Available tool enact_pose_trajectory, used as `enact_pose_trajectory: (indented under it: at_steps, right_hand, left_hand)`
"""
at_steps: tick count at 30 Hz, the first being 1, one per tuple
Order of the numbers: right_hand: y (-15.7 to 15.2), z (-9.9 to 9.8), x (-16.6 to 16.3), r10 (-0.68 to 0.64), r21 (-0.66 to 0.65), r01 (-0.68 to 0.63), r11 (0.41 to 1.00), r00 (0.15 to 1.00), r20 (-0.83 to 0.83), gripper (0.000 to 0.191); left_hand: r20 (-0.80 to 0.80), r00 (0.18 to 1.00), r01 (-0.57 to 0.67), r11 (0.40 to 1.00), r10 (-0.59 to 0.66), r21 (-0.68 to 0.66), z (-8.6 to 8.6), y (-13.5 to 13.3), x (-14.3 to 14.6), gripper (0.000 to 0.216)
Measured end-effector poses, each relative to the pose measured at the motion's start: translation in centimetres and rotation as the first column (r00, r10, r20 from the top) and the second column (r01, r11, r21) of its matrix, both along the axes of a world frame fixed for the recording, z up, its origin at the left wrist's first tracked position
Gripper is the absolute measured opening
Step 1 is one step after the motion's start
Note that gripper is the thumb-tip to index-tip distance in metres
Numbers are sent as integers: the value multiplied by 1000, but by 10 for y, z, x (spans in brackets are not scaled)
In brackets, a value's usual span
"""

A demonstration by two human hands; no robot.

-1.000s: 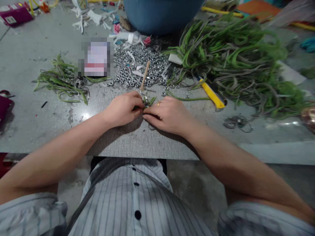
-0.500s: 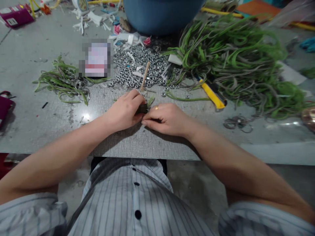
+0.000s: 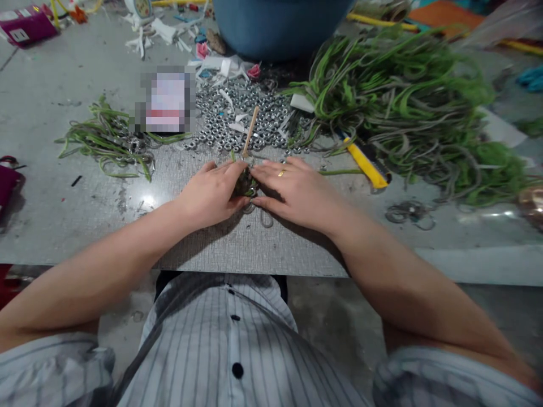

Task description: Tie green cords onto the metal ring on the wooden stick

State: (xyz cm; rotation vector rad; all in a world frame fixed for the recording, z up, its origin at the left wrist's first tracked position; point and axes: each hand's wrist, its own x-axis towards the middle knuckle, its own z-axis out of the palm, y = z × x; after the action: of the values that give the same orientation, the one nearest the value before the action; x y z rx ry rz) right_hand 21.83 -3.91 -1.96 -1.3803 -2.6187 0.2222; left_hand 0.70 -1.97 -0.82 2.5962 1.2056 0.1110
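Note:
Over the near part of the table my left hand [image 3: 214, 192] curls its thumb and fingers around a small tangle of green and grey cord [image 3: 245, 182]. My right hand [image 3: 292, 189], with a ring on one finger, meets it from the other side, thumb and fingertips on the same cord. A small loop of grey cord [image 3: 266, 219] sticks out below the thumbs. Part of the tangle is hidden by the fingers. Just beyond the fingertips, a thin wooden stick [image 3: 251, 131] points up and away. Behind it lies a spread of small metal rings [image 3: 237, 110].
A big heap of green and grey cords [image 3: 394, 107] lies right, with a yellow cutter [image 3: 367, 162] at its edge. Left are a smaller cord bundle [image 3: 106, 141] and a blurred-out phone-like object [image 3: 167, 102]. A blue tub [image 3: 282, 28] stands at the back.
My right hand has shifted slightly up, its fingers straighter and more spread. The cord tangle shows more between the hands, and a grey loop now appears below the thumbs.

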Motion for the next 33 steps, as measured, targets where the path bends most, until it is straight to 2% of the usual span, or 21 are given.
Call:
enact_pose_trajectory:
  at_steps: [6, 13, 16, 20, 27, 33]
  right_hand:
    - [-4, -1, -6, -60, -77, 75, 994, 982, 179, 62]
    - [-4, -9, -2, -165, -49, 181, 982, 959, 232, 83]
    - [-4, -18, 4, -194, 44, 190, 981, 964, 181, 90]
    - [-2, -29, 10, -208, 201, 198, 959, 978, 32, 91]
    - [-2, -28, 14, -299, 231, 277, 933, 952, 69, 98]
    - [5, -37, 30, -242, 232, 240, 942, 970, -23, 92]
  left_hand:
    - [-51, 998, 29, 1000, -29, 0, -1, -4, -1, 71]
    - [-185, 983, -12, 999, 6, -30, 2, -5, 1, 86]
    - [-199, 980, -23, 1000, 23, 2, 3, -7, 0, 83]
    - [-196, 979, -46, 997, 59, 69, 1, -10, -3, 85]
    - [-192, 972, -105, 982, 135, 160, -1, -14, -11, 85]
    - [-190, 972, -105, 976, 142, 189, 3, -15, -13, 85]
